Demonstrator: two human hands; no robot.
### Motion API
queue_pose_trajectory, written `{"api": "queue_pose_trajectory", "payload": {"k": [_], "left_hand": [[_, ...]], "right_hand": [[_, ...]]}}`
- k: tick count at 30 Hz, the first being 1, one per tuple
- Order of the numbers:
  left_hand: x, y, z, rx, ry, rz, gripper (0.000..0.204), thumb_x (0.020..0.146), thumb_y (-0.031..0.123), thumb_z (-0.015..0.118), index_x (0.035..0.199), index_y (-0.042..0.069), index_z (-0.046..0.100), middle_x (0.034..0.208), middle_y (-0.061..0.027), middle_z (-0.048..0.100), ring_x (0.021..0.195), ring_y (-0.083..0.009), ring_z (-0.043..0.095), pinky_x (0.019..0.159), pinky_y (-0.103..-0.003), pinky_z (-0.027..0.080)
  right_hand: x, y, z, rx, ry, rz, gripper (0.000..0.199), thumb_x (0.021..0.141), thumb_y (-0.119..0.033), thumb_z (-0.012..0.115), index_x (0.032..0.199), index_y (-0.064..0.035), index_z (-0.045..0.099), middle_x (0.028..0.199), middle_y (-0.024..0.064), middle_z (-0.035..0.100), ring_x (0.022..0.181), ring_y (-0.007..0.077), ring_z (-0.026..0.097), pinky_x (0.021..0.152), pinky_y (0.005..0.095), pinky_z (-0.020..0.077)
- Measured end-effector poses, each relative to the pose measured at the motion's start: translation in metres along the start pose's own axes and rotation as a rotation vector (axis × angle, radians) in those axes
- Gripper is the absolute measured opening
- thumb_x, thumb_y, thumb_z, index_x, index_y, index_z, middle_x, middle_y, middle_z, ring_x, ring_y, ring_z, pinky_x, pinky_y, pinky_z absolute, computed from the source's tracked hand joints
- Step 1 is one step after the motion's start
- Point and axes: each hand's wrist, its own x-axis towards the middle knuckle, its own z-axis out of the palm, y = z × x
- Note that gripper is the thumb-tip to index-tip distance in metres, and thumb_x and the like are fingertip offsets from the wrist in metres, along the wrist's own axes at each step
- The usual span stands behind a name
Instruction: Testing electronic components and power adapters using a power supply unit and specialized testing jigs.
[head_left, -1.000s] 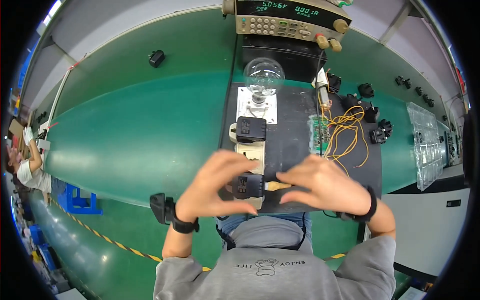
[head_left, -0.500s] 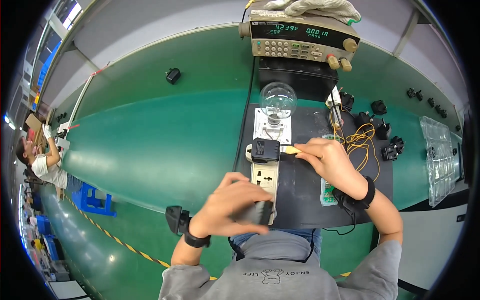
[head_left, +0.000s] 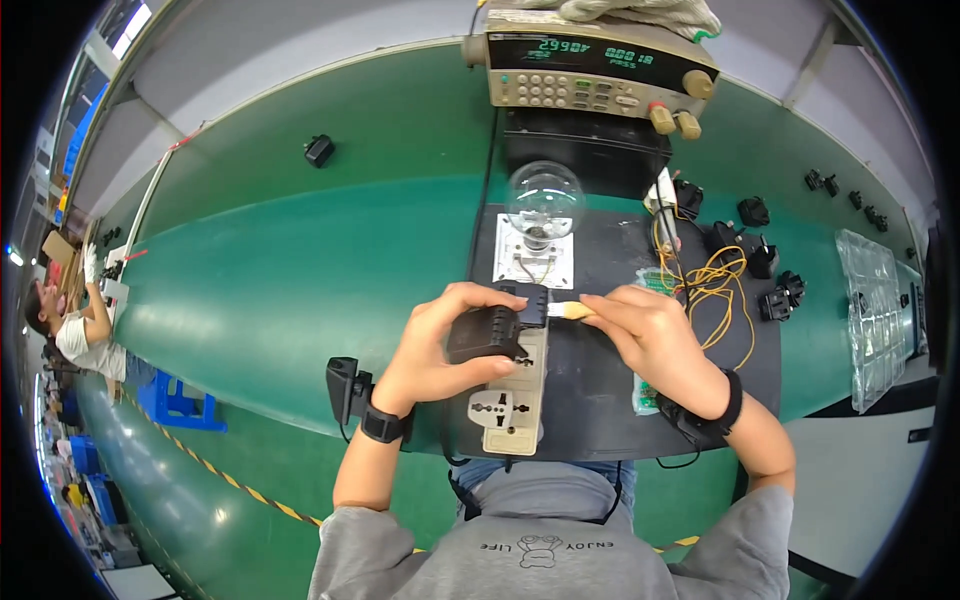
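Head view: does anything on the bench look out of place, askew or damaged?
Mainly the thin yellow wires, looping untidily across the black rectangular board's right side. The boxy black adapter over the cream power strip is held by the left hand. No spill or breakage shows.

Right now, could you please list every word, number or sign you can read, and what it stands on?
Bench instrument: lit green digits and letters on its display; not transcribed.
Grey shirt: printed words on both sides of a cartoon figure; not transcribed.
Instrument keypad: key markings too small to read.
Black adapter in the left hand: no readable label.
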Motion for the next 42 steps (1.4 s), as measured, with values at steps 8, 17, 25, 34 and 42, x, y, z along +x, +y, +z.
{"api": "queue_pose_trajectory", "payload": {"k": [8, 17, 25, 34, 42], "left_hand": [[0.009, -0.013, -0.018, -0.343, -0.053, -0.019, 0.056, 0.076, 0.034, 0.073, 0.11, -0.004, 0.049, 0.103, -0.0187, 0.061, 0.096, -0.0276, 0.061, 0.086, -0.038, 0.048], [0.105, -0.092, -0.086, 0.217, 0.573, -0.02, 0.042, 0.089, 0.018, 0.059, 0.127, 0.006, 0.047, 0.106, -0.0075, 0.056, 0.095, -0.0149, 0.056, 0.078, -0.026, 0.046], [0.14, -0.157, -0.093, 0.872, 0.775, -0.034, 0.065, 0.074, 0.035, 0.075, 0.125, 0.004, 0.049, 0.115, -0.0189, 0.054, 0.106, -0.031, 0.052, 0.091, -0.038, 0.042], [0.076, -0.131, -0.067, 0.56, 0.962, -0.119, 0.063, 0.082, 0.029, 0.068, 0.13, 0.002, 0.038, 0.127, -0.015, 0.033, 0.107, -0.0244, 0.044, 0.08, -0.032, 0.046], [0.047, -0.114, -0.043, 0.444, 0.932, -0.131, 0.045, 0.081, 0.015, 0.066, 0.119, 0.004, 0.044, 0.12, -0.0142, 0.037, 0.1, -0.0242, 0.046, 0.079, -0.032, 0.044]], "right_hand": [[-0.001, -0.001, -0.013, -0.142, -0.183, -0.033, 0.033, 0.074, -0.012, 0.069, 0.105, -0.002, 0.062, 0.092, 0.0075, 0.064, 0.091, 0.0255, 0.059, 0.077, 0.0365, 0.0476], [-0.136, 0.106, -0.164, -0.568, -0.077, 0.6, 0.07, 0.061, 0.013, 0.059, 0.127, -0.0068, 0.049, 0.124, 0.0121, 0.052, 0.114, 0.0296, 0.047, 0.094, 0.0362, 0.0417], [-0.132, 0.099, -0.142, -0.278, -0.102, 0.57, 0.064, 0.071, -0.01, 0.071, 0.13, -0.0061, 0.047, 0.11, 0.0145, 0.052, 0.104, 0.0314, 0.051, 0.09, 0.035, 0.0414], [-0.122, 0.081, -0.13, -0.005, 0.245, 0.612, 0.046, 0.07, 0.002, 0.064, 0.113, -0.0011, 0.049, 0.107, 0.0063, 0.053, 0.1, 0.0159, 0.056, 0.068, 0.0242, 0.0476], [-0.046, -0.017, -0.058, 0.243, 0.004, 0.295, 0.057, 0.062, 0.008, 0.066, 0.111, -0.0028, 0.038, 0.111, 0.0112, 0.046, 0.103, 0.0197, 0.056, 0.067, 0.0262, 0.0547]]}}
